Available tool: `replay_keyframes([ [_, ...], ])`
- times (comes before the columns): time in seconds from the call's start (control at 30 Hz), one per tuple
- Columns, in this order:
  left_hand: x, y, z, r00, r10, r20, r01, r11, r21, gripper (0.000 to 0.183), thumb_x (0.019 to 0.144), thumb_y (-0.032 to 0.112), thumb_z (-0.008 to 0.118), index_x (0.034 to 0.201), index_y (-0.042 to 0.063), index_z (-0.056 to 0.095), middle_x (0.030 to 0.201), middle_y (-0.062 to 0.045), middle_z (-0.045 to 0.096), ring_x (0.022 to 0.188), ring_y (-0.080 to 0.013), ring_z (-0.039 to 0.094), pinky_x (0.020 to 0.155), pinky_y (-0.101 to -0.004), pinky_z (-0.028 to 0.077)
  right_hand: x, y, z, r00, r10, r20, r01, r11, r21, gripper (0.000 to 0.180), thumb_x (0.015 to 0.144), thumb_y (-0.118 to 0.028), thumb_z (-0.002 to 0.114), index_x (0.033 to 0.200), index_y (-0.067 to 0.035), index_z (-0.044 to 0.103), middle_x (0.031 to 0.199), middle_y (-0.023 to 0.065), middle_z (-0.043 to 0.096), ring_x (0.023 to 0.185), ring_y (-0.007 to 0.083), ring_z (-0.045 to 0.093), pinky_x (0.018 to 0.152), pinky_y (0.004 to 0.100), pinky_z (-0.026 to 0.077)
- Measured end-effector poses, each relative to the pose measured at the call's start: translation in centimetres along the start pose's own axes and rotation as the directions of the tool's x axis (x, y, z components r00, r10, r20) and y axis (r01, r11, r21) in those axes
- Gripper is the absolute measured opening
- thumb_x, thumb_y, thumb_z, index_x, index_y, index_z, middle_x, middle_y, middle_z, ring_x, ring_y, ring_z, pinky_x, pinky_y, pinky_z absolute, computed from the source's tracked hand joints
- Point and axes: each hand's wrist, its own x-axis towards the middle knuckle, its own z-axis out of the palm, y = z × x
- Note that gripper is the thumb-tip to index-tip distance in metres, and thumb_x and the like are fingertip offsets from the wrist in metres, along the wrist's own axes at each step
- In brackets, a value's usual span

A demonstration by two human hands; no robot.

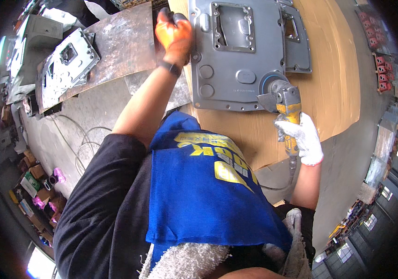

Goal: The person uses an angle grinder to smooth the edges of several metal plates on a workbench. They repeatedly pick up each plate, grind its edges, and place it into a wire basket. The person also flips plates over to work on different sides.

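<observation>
A grey metal cover plate lies flat before me, with a rectangular framed opening, round bosses and bolt holes along its rim. My right hand, in a white knit glove, grips a yellow-bodied angle grinder. The grinder's disc is over the plate's lower right corner; I cannot tell whether it touches the metal. At the plate's upper left edge is my left hand, in an orange glove with dark fingertips. Its fingers are curled, and whether they hold the edge is unclear.
Cardboard lies under the plate. A second cover plate sits at its right. More metal plates are stacked on a worn board at left. A cable loops across the floor. A hose trails from the grinder.
</observation>
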Motion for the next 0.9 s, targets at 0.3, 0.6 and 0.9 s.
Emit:
replay_keyframes([
  [0.3, -14.6, 13.1, -6.9, -0.279, 0.175, 0.944, 0.676, 0.734, 0.064, 0.038, 0.091, 0.034, 0.065, 0.117, 0.005, 0.066, 0.096, -0.008, 0.070, 0.084, -0.0141, 0.066, 0.076, -0.0288, 0.054, 1.0, -1.0, -0.1, 0.998, -0.020, 0.052, 0.021, 1.000, -0.004, 0.026, 0.081, -0.012, 0.075, 0.101, -0.001, 0.063, 0.080, 0.0019, 0.063, 0.066, 0.0088, 0.059, 0.060, 0.0240, 0.049],
  [0.6, -18.9, 16.3, -5.9, -0.266, 0.187, 0.946, 0.957, 0.167, 0.236, 0.043, 0.094, 0.039, 0.063, 0.126, 0.012, 0.059, 0.115, -0.003, 0.065, 0.100, -0.0129, 0.064, 0.081, -0.0282, 0.052, 0.9, -1.8, 0.2, 0.997, 0.026, 0.077, -0.027, 1.000, 0.002, 0.024, 0.081, -0.011, 0.073, 0.101, 0.001, 0.066, 0.086, 0.0052, 0.069, 0.075, 0.0120, 0.065, 0.069, 0.0252, 0.052],
  [0.9, -19.3, 16.6, -6.4, -0.193, 0.119, 0.974, 0.976, -0.078, 0.203, 0.051, 0.092, 0.051, 0.060, 0.125, 0.012, 0.057, 0.115, -0.003, 0.066, 0.102, -0.0158, 0.064, 0.086, -0.0314, 0.049, 3.2, -1.1, 0.3, 0.965, -0.099, 0.244, 0.145, 0.973, -0.178, 0.019, 0.092, -0.014, 0.063, 0.103, 0.000, 0.066, 0.088, 0.0048, 0.068, 0.077, 0.0108, 0.063, 0.072, 0.0264, 0.053],
])
